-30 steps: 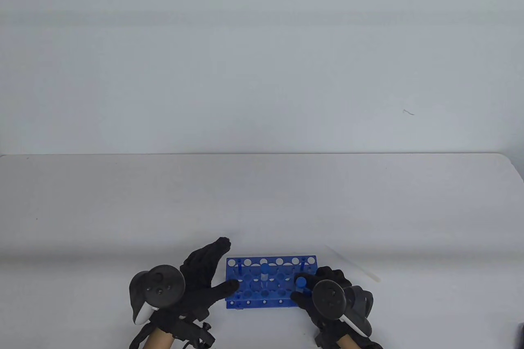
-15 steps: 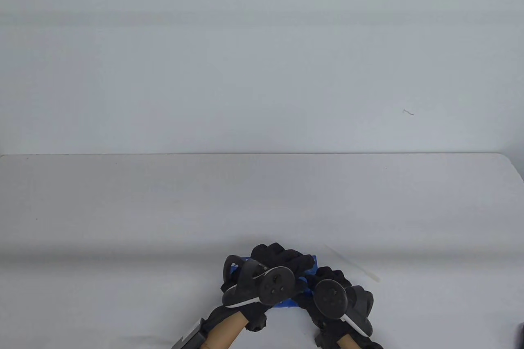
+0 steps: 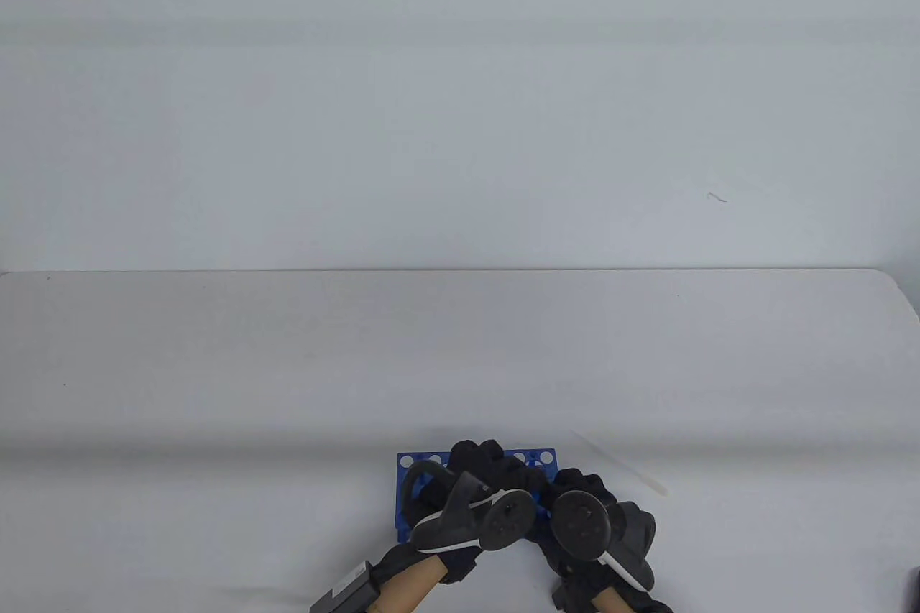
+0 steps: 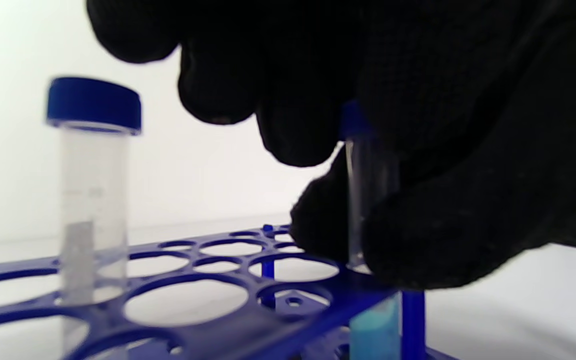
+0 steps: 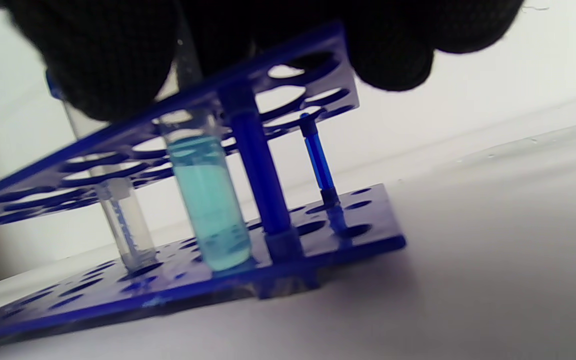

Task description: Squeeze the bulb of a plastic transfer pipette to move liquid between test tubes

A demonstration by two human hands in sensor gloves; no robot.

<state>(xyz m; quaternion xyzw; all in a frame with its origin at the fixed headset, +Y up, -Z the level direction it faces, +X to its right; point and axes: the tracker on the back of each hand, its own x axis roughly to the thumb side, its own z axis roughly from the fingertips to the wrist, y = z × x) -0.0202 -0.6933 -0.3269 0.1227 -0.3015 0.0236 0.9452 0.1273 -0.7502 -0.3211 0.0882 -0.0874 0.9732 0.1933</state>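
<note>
A blue test tube rack (image 3: 404,491) stands at the table's near edge. A capped tube of blue-green liquid (image 5: 208,200) sits in its right end. My right hand (image 3: 575,482) holds this tube at the rack's top plate. My left hand (image 3: 507,466) reaches across the rack, and its fingers (image 4: 298,115) close around the tube's blue cap (image 4: 350,120). An empty capped tube (image 4: 93,175) stands further along the rack. The clear pipette (image 3: 625,467) lies on the table to the right of the rack, in neither hand.
The rack has several empty holes (image 4: 185,300) and blue corner posts (image 5: 258,170). The white table (image 3: 287,354) runs far beyond the rack, up to a pale wall. A dark object (image 3: 914,588) shows at the bottom right edge.
My left hand has moved from the rack's left side across the rack to the capped tube at its right end. My right hand has stayed on that tube.
</note>
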